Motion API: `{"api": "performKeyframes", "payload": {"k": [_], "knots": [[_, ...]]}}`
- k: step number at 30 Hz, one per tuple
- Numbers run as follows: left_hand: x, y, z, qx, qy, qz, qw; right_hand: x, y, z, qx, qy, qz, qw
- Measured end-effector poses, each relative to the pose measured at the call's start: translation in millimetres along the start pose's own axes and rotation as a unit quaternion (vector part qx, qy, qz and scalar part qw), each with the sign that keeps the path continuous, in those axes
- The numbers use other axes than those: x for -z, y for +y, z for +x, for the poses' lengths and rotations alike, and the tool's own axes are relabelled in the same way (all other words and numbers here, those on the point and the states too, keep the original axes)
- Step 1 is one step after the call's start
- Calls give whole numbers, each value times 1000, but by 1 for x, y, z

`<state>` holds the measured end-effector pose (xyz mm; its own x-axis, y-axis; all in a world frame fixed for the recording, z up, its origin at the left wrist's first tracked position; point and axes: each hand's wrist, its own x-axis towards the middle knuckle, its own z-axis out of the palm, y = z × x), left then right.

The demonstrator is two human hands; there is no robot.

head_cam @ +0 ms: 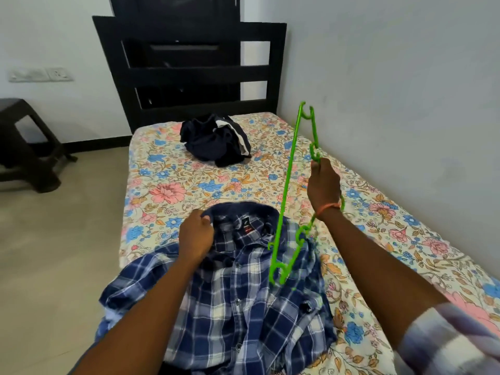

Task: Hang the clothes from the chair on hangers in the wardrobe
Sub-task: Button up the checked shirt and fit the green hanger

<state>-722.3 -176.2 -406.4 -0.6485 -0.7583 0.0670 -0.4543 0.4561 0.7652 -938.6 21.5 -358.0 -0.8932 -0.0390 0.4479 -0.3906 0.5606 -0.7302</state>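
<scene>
A blue and white plaid shirt [243, 299] lies spread on the near end of the bed, collar pointing away from me. My left hand [196, 235] grips the left side of its collar. My right hand [323, 186] holds a bright green plastic hanger [290, 169] by its middle, raised on edge above the shirt's right shoulder. The hanger's lower end hangs just over the plaid fabric and its upper end points toward the far wall.
A crumpled pile of dark clothes [216, 140] sits farther up the floral bedsheet [173, 190], near the black slatted headboard [189, 69]. A dark plastic stool [27, 144] stands on the floor at the left. A white wall runs along the bed's right side.
</scene>
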Motion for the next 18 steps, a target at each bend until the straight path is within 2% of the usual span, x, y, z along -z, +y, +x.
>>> {"api": "performKeyframes", "payload": {"k": [7,11,14,18], "knots": [[51,13,-6,-122,-75,-22,989,-38,-74,4,-63,115,114,985],[77,27,-8,-129,-137,-83,979,-54,-84,8,-52,123,117,984],[85,40,-5,-132,-131,-116,976,-66,-85,-4,34,72,67,995],[94,49,20,-87,-21,-191,977,-73,-81,-31,201,-23,-17,979]]}}
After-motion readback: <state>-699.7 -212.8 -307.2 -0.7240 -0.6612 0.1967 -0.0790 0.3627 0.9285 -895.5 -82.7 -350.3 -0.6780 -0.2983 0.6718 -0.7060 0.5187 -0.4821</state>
